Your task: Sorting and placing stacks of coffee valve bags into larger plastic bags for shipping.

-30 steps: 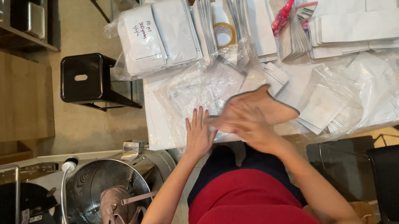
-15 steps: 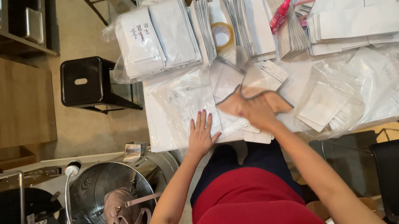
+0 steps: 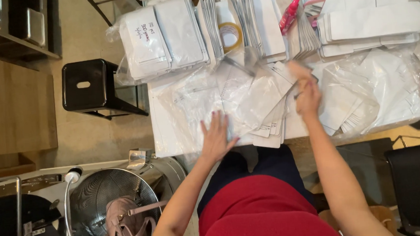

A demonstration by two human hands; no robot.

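White pouches: pin pile flat under spread left hand; keep right hand pinching one pouch, lifting clear.

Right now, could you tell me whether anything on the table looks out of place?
Yes: loose white pouches by the left hand lie fanned askew, overhanging the table edge. The right hand is blurred. Rear stacks look tidy.

White pouches, black stool, pink spray bottle.
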